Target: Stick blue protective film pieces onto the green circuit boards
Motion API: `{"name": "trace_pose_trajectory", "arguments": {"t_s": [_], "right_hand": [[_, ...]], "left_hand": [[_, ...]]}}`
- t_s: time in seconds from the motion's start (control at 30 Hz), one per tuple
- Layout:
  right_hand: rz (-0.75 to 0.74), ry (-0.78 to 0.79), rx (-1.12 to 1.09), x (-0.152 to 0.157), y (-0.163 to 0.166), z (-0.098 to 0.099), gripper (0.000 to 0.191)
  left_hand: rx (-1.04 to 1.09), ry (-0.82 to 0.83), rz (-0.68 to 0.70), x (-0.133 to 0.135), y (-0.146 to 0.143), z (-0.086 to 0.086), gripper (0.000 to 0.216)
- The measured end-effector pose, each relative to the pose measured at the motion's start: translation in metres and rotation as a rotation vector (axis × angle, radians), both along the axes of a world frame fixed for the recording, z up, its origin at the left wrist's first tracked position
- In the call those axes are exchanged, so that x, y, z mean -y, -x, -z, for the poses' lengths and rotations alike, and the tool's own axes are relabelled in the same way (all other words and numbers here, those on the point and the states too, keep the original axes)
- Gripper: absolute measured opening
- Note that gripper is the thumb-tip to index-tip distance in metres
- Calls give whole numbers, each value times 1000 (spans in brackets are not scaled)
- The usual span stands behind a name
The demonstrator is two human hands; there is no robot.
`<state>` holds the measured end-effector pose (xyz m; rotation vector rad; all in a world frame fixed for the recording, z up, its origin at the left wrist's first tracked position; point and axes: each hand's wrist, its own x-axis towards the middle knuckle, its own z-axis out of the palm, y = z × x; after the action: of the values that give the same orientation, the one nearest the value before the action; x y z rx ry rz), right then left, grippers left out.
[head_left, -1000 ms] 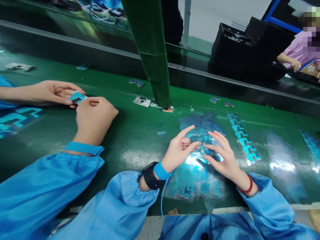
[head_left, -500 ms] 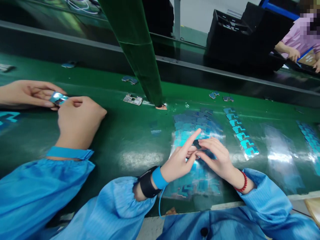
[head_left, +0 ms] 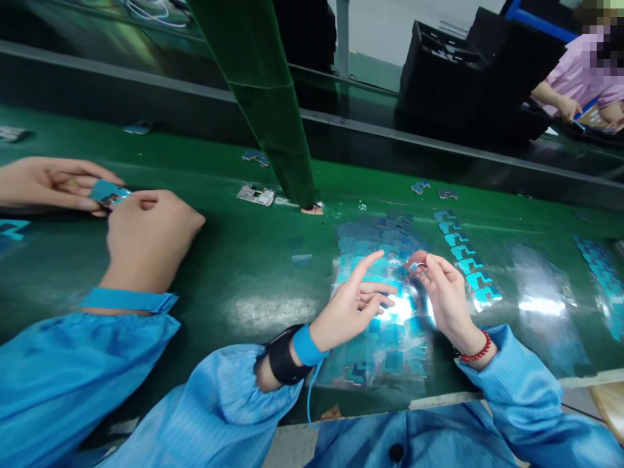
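Over a layered spread of blue cut sheets (head_left: 361, 244) near the close edge of a green surface (head_left: 273, 266), a person's right hand (head_left: 446, 289) pinches a small thin piece (head_left: 416, 261), while the left hand (head_left: 347, 309) hovers with fingers parted, its grip showing nothing. Just 1 piece looks lifted, with many apparently left in the spread and the strip (head_left: 465, 257) beside it; small boards (head_left: 420, 187) lie toward the far edge. A co-worker's hands (head_left: 155, 240) hold another part, with black bins (head_left: 451, 78) beyond the far edge.
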<state>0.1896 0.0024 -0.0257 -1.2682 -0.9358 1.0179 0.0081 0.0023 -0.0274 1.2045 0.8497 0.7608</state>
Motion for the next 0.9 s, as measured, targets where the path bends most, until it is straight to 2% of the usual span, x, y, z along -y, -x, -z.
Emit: {"name": "trace_pose_trajectory", "arguments": {"t_s": [0.17,0.27,0.33,0.4,0.43,0.5,0.63,0.73,0.77,0.83,0.9], "right_hand": [[126,-57,-33,-2,-5,-1,17],[174,-229,123,8,-2,-5,9],[25,-476,425,19,3,-6,14],[-236,-712,725,27,9,-5,30],[-346,-786,808,30,12,-3,36],[-450,-861,884,32,17,0,40],[-544,-872,916,27,21,0,37],[-611,-858,929,24,18,-4,47],[-594,-846,935,23,15,-6,49],[-471,-769,938,20,8,-9,49],[-286,-583,886,16,0,-10,44]], "left_hand": [[34,77,-61,-6,1,5,20],[-6,80,-24,-7,1,9,6],[-13,49,5,-6,1,11,7],[-12,7,26,-5,2,11,7],[-11,-15,37,-5,2,10,6],[-11,-75,66,-5,4,9,8],[-48,-222,44,-6,7,5,6],[-56,-231,24,-6,7,3,11],[-44,-224,32,-6,7,2,12],[19,-158,60,-7,6,-1,15],[104,-48,89,-7,5,-2,20]]}}
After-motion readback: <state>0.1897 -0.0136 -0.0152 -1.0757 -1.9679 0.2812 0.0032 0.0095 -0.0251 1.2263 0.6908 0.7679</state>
